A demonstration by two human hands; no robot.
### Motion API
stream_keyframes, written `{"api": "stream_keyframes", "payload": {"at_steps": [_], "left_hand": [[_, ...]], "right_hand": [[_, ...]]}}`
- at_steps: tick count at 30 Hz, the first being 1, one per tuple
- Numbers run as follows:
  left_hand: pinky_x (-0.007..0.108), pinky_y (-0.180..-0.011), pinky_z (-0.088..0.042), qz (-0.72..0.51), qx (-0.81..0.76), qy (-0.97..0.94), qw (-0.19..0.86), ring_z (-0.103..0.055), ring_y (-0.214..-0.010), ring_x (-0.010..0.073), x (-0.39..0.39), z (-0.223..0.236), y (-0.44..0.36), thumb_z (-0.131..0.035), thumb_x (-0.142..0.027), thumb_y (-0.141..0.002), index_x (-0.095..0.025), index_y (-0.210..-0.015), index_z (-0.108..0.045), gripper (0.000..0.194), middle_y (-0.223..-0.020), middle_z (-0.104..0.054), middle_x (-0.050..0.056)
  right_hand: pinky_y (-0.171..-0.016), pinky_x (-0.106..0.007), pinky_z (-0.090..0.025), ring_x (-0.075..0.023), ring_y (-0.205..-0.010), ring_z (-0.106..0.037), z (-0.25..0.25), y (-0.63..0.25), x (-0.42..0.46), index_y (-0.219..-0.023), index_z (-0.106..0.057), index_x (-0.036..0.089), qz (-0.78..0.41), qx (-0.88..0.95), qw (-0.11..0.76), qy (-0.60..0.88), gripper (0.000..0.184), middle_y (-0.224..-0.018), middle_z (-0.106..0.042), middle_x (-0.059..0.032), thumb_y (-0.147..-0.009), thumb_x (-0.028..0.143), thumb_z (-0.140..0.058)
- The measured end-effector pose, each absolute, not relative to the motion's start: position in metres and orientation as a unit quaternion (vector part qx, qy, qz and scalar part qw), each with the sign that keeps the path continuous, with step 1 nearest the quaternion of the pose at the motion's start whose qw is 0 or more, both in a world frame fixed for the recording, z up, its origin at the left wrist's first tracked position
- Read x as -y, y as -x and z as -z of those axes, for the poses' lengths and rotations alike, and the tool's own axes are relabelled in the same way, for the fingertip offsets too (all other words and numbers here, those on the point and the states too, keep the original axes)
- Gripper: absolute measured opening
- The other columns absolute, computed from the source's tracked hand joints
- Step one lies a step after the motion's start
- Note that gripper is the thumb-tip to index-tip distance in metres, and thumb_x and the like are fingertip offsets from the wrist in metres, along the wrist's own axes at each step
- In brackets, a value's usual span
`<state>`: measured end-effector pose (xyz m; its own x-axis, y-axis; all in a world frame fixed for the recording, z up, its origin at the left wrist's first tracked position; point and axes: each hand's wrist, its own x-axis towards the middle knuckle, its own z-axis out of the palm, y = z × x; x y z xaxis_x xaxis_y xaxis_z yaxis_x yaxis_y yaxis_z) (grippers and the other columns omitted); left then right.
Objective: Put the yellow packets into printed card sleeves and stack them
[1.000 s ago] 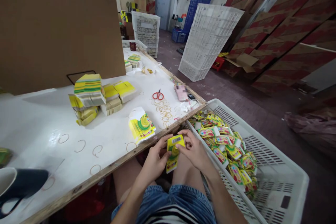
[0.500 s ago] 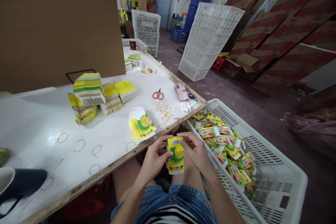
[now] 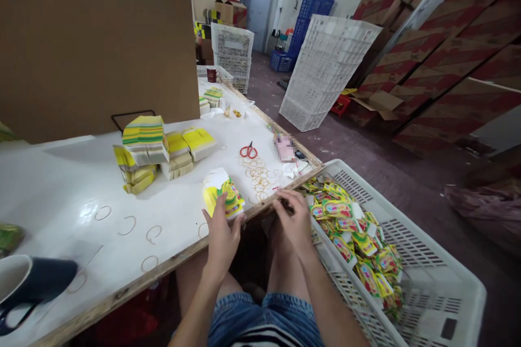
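Treat the yellow cartons [image 3: 233,196] on the bench [image 3: 175,217], centre of the frame, as probably light, smooth, easily creased card, best taken by side edges, with left hand [image 3: 222,234] spread at the pile and right hand [image 3: 298,223], right of centre, loosely curled, any pinch impossible to tell.

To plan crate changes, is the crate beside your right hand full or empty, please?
Partly full: the crate holds piled packets, its near end bare.

Soft, dim indoor light leaves a white glare spot on the glossy white table [image 3: 175,211] toward nine o'clock, with deep shadow beneath it at seven and wide-angle stretching near the edges.
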<state>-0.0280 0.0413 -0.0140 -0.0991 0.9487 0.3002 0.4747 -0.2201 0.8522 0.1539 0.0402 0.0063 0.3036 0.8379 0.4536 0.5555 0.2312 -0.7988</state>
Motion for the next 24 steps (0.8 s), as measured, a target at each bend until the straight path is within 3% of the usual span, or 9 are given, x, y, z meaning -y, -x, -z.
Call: {"api": "stream_keyframes", "payload": {"at_steps": [3,6,11,13,17,20,24], "left_hand": [[0.065,-0.114,0.001,-0.443,-0.579,-0.637,0.249,-0.045,-0.134,0.0337,-0.045,0.023,0.032,-0.058,-0.026,-0.085,-0.018,-0.137,-0.041,0.055,-0.141,-0.052,0.018],[0.063,-0.115,-0.002,-0.455,-0.561,-0.639,0.264,-0.047,-0.132,0.0321,-0.043,0.023,0.035,-0.059,-0.028,-0.085,-0.021,-0.132,-0.048,0.048,-0.138,-0.056,0.014],[0.053,-0.118,-0.015,-0.522,-0.533,-0.591,0.308,-0.044,-0.135,0.0284,-0.039,0.015,0.039,-0.057,-0.031,-0.087,-0.022,-0.133,-0.048,0.048,-0.141,-0.053,0.013],[0.048,-0.115,-0.028,-0.569,-0.497,-0.535,0.377,-0.042,-0.136,0.0279,-0.039,0.013,0.037,-0.058,-0.037,-0.087,-0.021,-0.135,-0.047,0.052,-0.145,-0.049,0.014],[0.043,-0.103,-0.044,-0.556,-0.352,-0.454,0.6,-0.055,-0.124,0.0298,-0.038,0.01,0.025,-0.065,-0.048,-0.08,-0.019,-0.127,-0.057,0.056,-0.129,-0.063,0.013],[0.041,-0.1,-0.046,-0.51,-0.276,-0.434,0.69,-0.059,-0.118,0.0306,-0.033,0.009,0.017,-0.07,-0.051,-0.075,-0.019,-0.12,-0.063,0.056,-0.119,-0.069,0.013],[0.041,-0.1,-0.045,-0.497,-0.254,-0.438,0.705,-0.06,-0.115,0.0311,-0.028,0.007,0.012,-0.074,-0.05,-0.072,-0.019,-0.112,-0.068,0.051,-0.112,-0.072,0.012]], "right_hand": [[-0.093,-0.042,-0.044,-0.0265,-0.098,-0.059,0.02,-0.113,-0.072,-0.092,-0.072,0.019,-0.28,0.542,0.51,0.606,0.022,-0.096,-0.07,-0.0097,-0.077,0.035,-0.068],[-0.08,-0.037,-0.049,-0.0231,-0.08,-0.062,0.036,-0.089,-0.093,-0.079,-0.071,0.019,-0.336,0.518,0.513,0.597,0.021,-0.078,-0.07,-0.0055,-0.07,0.038,-0.071],[-0.069,-0.033,-0.052,-0.0194,-0.069,-0.063,0.035,-0.101,-0.081,-0.083,-0.066,0.017,-0.378,0.462,0.554,0.58,0.028,-0.075,-0.07,-0.0053,-0.077,0.044,-0.062],[-0.069,-0.033,-0.054,-0.0194,-0.071,-0.065,0.029,-0.111,-0.064,-0.089,-0.065,0.017,-0.41,0.441,0.572,0.557,0.03,-0.077,-0.071,-0.0052,-0.078,0.045,-0.063],[-0.078,-0.035,-0.055,-0.0198,-0.078,-0.068,0.014,-0.12,-0.028,-0.095,-0.066,0.018,-0.51,0.361,0.61,0.488,0.034,-0.083,-0.073,-0.0052,-0.071,0.041,-0.075],[-0.08,-0.037,-0.055,-0.0207,-0.079,-0.069,0.006,-0.124,-0.01,-0.092,-0.069,0.019,-0.537,0.35,0.599,0.48,0.033,-0.086,-0.074,-0.0062,-0.07,0.042,-0.078],[-0.081,-0.037,-0.055,-0.022,-0.086,-0.068,0.003,-0.132,0.0,-0.097,-0.073,0.019,-0.512,0.385,0.582,0.501,0.034,-0.091,-0.075,-0.007,-0.072,0.042,-0.077]]}}
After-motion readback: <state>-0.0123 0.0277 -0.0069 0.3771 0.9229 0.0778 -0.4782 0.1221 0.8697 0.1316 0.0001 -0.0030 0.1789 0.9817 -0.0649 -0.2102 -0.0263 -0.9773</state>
